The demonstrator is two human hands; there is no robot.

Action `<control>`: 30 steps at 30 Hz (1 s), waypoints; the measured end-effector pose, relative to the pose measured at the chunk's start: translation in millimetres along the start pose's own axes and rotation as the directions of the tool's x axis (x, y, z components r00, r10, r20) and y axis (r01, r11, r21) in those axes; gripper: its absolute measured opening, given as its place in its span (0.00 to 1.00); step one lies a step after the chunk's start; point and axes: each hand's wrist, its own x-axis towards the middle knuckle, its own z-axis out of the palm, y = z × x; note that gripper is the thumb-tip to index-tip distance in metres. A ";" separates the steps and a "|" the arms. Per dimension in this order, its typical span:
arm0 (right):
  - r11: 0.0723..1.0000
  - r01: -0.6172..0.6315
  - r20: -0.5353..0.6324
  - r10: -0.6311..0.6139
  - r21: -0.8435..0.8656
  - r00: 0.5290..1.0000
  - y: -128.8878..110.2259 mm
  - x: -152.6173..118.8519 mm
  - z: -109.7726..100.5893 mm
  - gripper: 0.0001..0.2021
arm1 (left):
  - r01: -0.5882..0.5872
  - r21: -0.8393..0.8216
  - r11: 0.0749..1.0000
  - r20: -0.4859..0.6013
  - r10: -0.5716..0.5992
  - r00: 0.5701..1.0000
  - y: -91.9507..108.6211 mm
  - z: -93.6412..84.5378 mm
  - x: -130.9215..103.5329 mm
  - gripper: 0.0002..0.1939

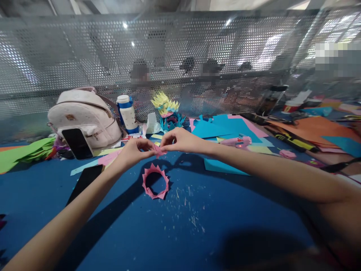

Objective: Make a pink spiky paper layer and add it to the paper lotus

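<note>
Between my two hands is a small folded piece of pink paper (159,151), held just above the blue table. My left hand (138,149) pinches its left side with thumb and fingers. From the right, my right hand (180,140) grips the same piece, its fingertips close to those of the left. Below them, a pink paper ring (143,180) with pointed teeth around its edge lies on the table, touched by neither hand. Behind the hands stands a paper flower (165,103) with yellow petals above blue ones.
A white backpack (84,116) with a phone (77,143) leaning on it stands left, beside a bottle (127,114). Blue paper sheets (217,127) and a pink glue gun (237,141) lie right. A dark phone (86,180) rests near my left forearm. Paper scraps dot the blue table (175,241).
</note>
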 end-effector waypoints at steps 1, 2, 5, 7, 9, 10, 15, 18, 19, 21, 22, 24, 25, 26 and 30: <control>1.000 -0.001 0.004 0.001 0.017 1.000 0.4 -0.5 0.6 0.08 | 0.008 0.005 1.000 -0.013 -0.008 1.000 1.6 1.2 -0.4 0.09; 1.000 0.000 0.008 0.000 0.028 1.000 0.6 -0.8 1.0 0.08 | 0.014 0.010 1.000 -0.022 -0.014 1.000 3.0 2.1 -0.9 0.10; 0.999 0.011 0.018 -0.012 0.032 1.000 0.8 -0.5 1.8 0.09 | 0.017 0.011 1.000 -0.034 -0.016 0.999 5.0 2.9 -1.8 0.09; 1.000 0.024 0.014 -0.024 -0.001 1.000 0.4 0.1 2.7 0.09 | 0.017 0.011 1.000 -0.037 -0.017 0.999 4.0 2.6 -1.8 0.08; 0.998 0.038 0.002 -0.038 -0.057 0.999 -0.3 0.9 4.1 0.09 | 0.022 0.019 1.000 -0.038 -0.021 0.999 2.5 2.1 -1.6 0.06; 0.995 0.044 -0.003 -0.044 -0.087 0.999 -0.7 1.4 4.9 0.08 | 0.024 0.026 0.999 -0.037 -0.023 0.999 2.0 2.0 -1.5 0.05; 0.980 0.039 -0.024 -0.045 -0.193 0.999 -1.5 4.1 8.7 0.07 | 0.044 0.047 0.998 -0.037 -0.042 0.998 2.8 2.2 -2.1 0.05; 0.976 0.036 -0.028 -0.043 -0.214 0.999 -0.3 5.1 9.5 0.08 | 0.067 0.023 0.997 -0.048 -0.066 0.997 3.6 2.8 -2.2 0.06; 0.975 0.035 -0.029 -0.042 -0.218 0.999 0.1 5.2 9.5 0.08 | 0.074 0.012 0.997 -0.052 -0.073 0.996 3.5 3.0 -2.1 0.07; 0.974 0.029 -0.030 -0.037 -0.223 0.999 0.4 5.3 9.4 0.08 | 0.082 -0.010 0.997 -0.057 -0.083 0.995 2.5 3.2 -1.8 0.07; 0.975 0.026 -0.029 -0.034 -0.222 0.999 0.3 5.3 9.3 0.08 | 0.085 -0.020 0.996 -0.057 -0.086 0.995 2.0 3.1 -1.7 0.08; 0.976 0.024 -0.021 -0.030 -0.217 0.999 -0.1 5.2 8.9 0.08 | 0.092 -0.040 0.995 -0.047 -0.094 0.994 1.4 2.9 -1.8 0.10; 0.977 0.025 -0.014 -0.029 -0.211 0.999 -0.2 5.1 8.6 0.07 | 0.099 -0.048 0.994 -0.038 -0.101 0.994 1.4 2.7 -2.0 0.11; 0.979 0.027 -0.009 -0.030 -0.204 1.000 -0.2 5.0 8.2 0.07 | 0.108 -0.057 0.993 -0.029 -0.110 0.994 1.7 2.5 -2.2 0.12; 0.990 0.029 0.011 -0.028 -0.140 1.000 1.7 4.5 7.4 0.08 | 0.118 -0.083 0.990 -0.008 -0.119 0.993 3.4 1.6 -3.3 0.12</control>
